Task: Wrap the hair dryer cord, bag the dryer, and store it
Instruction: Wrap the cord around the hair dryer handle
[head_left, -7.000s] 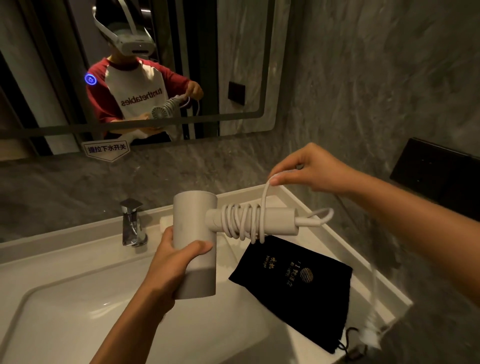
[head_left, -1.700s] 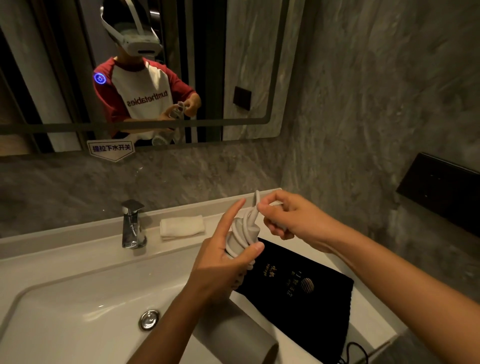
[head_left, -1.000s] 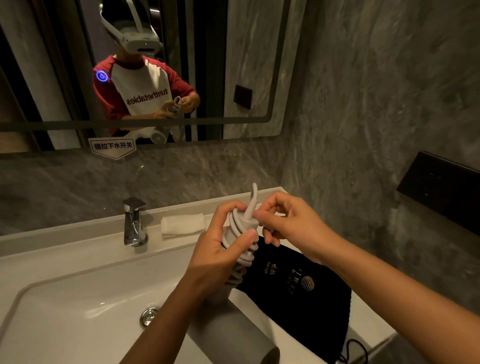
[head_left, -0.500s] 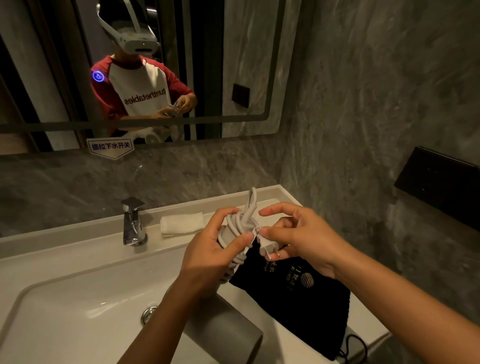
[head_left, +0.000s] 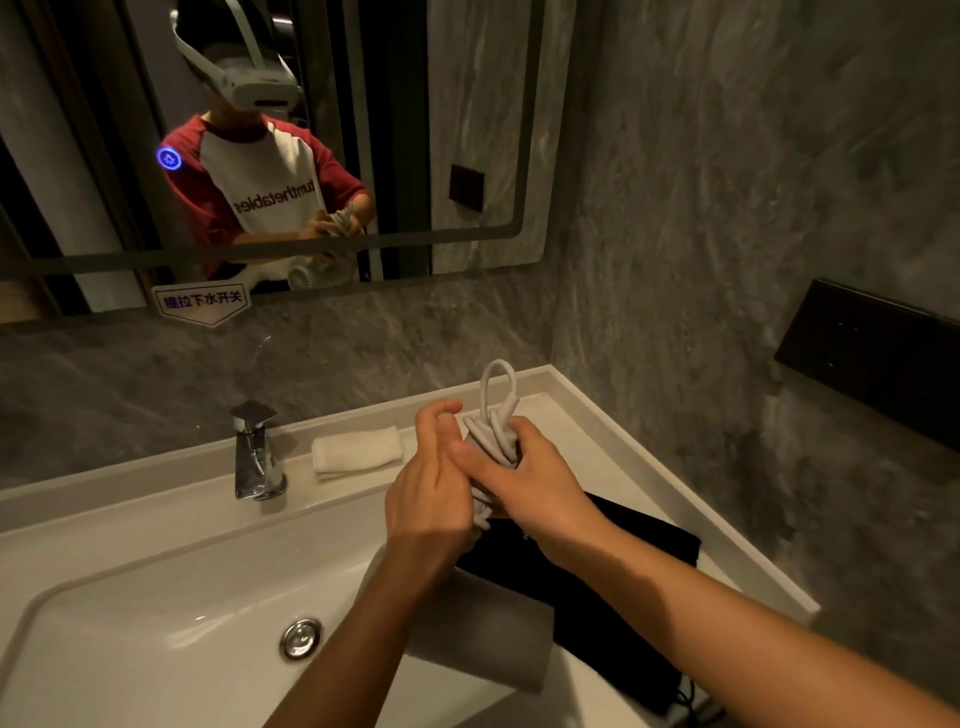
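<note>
The grey hair dryer (head_left: 483, 634) hangs barrel-down over the sink's right side, handle pointing up. Its white cord (head_left: 493, 415) is wound around the handle, and a loop sticks up above my hands. My left hand (head_left: 431, 499) grips the wrapped handle from the left. My right hand (head_left: 524, 483) closes over the coils from the right, fingers pressed against them. The plug is hidden under my hands. A black drawstring bag (head_left: 613, 597) lies flat on the counter beneath my right forearm.
A white sink basin (head_left: 156, 639) with a chrome drain (head_left: 300, 637) and a chrome tap (head_left: 257, 452) fills the left. A folded white towel (head_left: 358, 451) lies behind. A mirror hangs above. A black wall panel (head_left: 872, 358) is mounted on the right wall.
My right hand has moved from pinching the cord end to closing over the coils on the handle. A loop of cord now stands above both hands.
</note>
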